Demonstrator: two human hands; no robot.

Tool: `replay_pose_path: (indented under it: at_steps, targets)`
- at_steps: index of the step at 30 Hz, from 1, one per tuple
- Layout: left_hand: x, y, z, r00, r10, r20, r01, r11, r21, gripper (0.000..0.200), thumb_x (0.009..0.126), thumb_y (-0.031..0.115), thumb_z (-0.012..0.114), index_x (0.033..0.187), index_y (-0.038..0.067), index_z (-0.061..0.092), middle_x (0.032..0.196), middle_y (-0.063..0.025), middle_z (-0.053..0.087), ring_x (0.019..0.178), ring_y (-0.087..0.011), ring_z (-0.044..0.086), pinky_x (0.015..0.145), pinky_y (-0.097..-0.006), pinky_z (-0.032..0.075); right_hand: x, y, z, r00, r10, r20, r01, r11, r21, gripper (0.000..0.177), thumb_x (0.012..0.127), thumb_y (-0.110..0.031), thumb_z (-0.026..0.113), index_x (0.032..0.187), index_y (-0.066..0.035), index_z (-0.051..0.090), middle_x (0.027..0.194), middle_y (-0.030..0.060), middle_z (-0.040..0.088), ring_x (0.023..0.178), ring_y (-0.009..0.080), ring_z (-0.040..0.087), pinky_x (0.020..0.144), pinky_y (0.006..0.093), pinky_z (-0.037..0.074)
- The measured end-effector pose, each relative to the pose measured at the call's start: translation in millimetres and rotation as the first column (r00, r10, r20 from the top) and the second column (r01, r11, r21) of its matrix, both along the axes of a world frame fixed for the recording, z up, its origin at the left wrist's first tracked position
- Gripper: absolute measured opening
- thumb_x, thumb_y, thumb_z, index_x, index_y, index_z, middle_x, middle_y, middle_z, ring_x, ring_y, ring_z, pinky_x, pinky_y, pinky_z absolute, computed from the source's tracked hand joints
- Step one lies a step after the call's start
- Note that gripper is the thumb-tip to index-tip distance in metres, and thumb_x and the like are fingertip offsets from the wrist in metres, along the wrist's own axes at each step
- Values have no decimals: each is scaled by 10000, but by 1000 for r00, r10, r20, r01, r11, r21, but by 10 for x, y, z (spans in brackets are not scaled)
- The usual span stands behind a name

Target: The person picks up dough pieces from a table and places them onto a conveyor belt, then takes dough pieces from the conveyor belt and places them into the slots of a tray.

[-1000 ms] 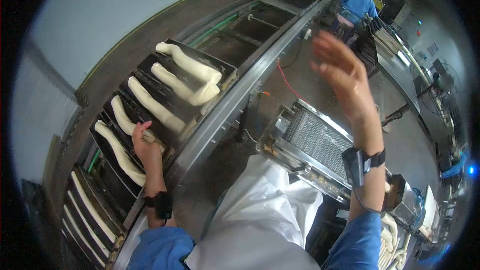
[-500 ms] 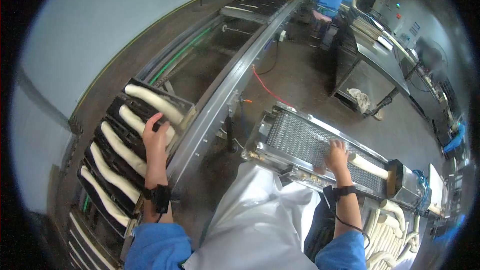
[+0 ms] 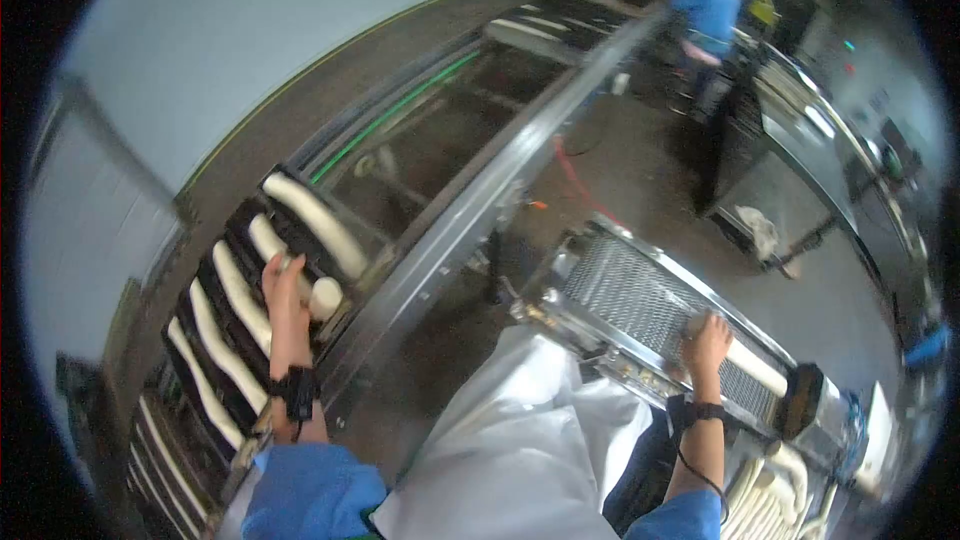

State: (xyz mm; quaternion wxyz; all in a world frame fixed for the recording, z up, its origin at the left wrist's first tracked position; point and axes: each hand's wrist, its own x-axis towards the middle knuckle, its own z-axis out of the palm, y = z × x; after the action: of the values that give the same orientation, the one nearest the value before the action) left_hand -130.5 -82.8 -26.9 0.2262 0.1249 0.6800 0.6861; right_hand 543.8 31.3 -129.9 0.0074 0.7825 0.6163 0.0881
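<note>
My left hand (image 3: pixel 287 285) curls around a pale dough roll (image 3: pixel 325 297) in a black tray; the roll's near end is lifted and points toward me. Several more dough rolls, such as a long one (image 3: pixel 315 220), lie in the black grooved trays (image 3: pixel 268 352) around that hand. On the metal mesh conveyor (image 3: pixel 620 290), my right hand (image 3: pixel 708 340) is closed over the left end of another dough roll (image 3: pixel 757 368). The right end of that roll reaches the metal machine housing (image 3: pixel 815 405). My right fingers are slightly blurred and cover the roll's end.
A long steel rail (image 3: pixel 520 150) runs beside the tray line. More dough rolls (image 3: pixel 765 500) are piled at the lower right. A steel table (image 3: pixel 800 155) stands to the right, with a cloth (image 3: pixel 757 230) on its lower shelf. A co-worker in blue (image 3: pixel 705 15) is at the far end.
My left fingers have closed around the dough roll, and its near end has come up. My right hand has moved onto the end of the conveyor roll. The view has shifted slightly.
</note>
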Motion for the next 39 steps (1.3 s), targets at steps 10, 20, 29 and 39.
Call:
replay_pose_path:
  at_steps: [10,20,29,39]
  targets:
    - [-452,-261,325,976,149,-158,-136,987,86,457,834,79,632,1275,29,525,1225,-79,549,1118,-176,504,944,-287,383,-468,101,194,984,174,-42,-174,985,-1,387,829,-198,615,1166,-30,527,1192,170,576,1157,366,530,1019,520,364]
    - [906,367,38,794,-530,-300,561,828,23,312,821,-56,629,1128,-9,607,1279,-93,576,1243,-212,506,1080,-371,343,-785,100,543,832,159,-531,-105,986,131,372,718,-192,730,1020,-22,596,1038,183,622,1005,346,599,867,450,476]
    - [1688,1331,-327,-17,-705,-709,679,512,-526,253,809,-17,608,1052,44,641,1291,-171,561,1278,-358,467,1084,-439,357,1431,-1917,1296,407,559,-722,714,298,633,258,876,-182,668,1092,-55,603,1069,80,583,965,201,563,882,345,478]
    - [1656,2063,-731,-303,-598,-742,515,552,-656,290,748,-57,600,1031,-9,641,1353,-205,501,1348,-374,378,1109,-462,335,1286,-5388,228,117,-720,-684,903,-209,375,287,825,-259,716,825,7,607,754,65,623,684,202,598,592,363,475]
